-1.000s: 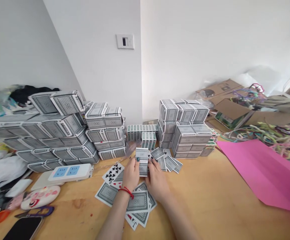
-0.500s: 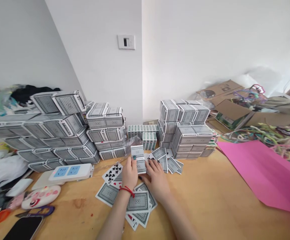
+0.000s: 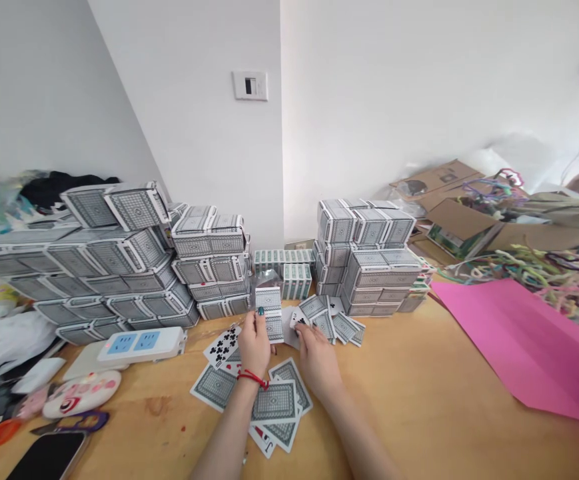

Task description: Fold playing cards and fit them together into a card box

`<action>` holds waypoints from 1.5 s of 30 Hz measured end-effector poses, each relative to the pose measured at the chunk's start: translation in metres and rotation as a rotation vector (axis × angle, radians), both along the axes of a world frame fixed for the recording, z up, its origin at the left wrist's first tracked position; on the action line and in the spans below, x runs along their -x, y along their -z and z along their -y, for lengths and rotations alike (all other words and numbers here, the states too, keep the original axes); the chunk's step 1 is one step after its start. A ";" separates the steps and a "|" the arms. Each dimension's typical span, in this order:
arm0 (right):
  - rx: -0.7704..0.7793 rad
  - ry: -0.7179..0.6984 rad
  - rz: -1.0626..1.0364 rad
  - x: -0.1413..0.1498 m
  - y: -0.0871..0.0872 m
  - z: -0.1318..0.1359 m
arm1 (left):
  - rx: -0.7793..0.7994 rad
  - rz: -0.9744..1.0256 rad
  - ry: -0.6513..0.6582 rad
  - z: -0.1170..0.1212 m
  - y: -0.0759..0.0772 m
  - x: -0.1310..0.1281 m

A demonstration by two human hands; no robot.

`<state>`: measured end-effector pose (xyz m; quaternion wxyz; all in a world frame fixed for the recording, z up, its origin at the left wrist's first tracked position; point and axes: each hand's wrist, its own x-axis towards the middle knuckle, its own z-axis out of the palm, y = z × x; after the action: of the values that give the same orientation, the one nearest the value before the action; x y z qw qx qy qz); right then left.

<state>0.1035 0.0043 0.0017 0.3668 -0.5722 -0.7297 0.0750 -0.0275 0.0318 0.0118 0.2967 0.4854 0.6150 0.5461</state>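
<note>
In the head view, the left hand is partly closed, gripping a folded card by its left edge. The thumb lies flat on the patterned front; the other fingers are mostly hidden behind. The folded card is raised in front of the plastic wrap, between the left hand and the loose white-edged cards by the right.

The right hand is half curled, its fingers close together, with the fingertips on a three card. Whether they pinch it or only rest there I cannot tell; the thumb is hard to make out, and the fingers cover the card's lower part.

Below the left wrist, which wears a red cord, the forearm hides part of the spread cards. A jack shows only partly beneath them. Both forearms run out at the bottom edge, and the phone is cut off there.
</note>
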 end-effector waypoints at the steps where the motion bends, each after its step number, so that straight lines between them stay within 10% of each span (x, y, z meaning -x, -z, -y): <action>1: -0.009 0.022 -0.017 0.000 -0.001 0.001 | -0.008 -0.024 -0.015 0.000 0.000 0.000; 14: -0.134 -0.140 -0.234 -0.001 -0.006 0.004 | -0.050 -0.076 -0.065 -0.006 0.005 0.001; 22: 0.029 0.256 -0.792 -0.012 -0.005 -0.001 | -0.009 0.134 -0.020 -0.010 0.009 0.003; 37: 0.270 -0.027 -1.232 -0.008 -0.016 0.000 | 0.131 0.658 -0.052 -0.006 -0.010 0.002; 45: 0.371 -0.141 -1.302 -0.003 -0.014 0.003 | 0.129 0.640 -0.008 -0.010 0.010 0.011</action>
<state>0.1065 0.0018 0.0156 0.6214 -0.4148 -0.3708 0.5517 -0.0386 0.0422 0.0021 0.5028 0.2669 0.5258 0.6320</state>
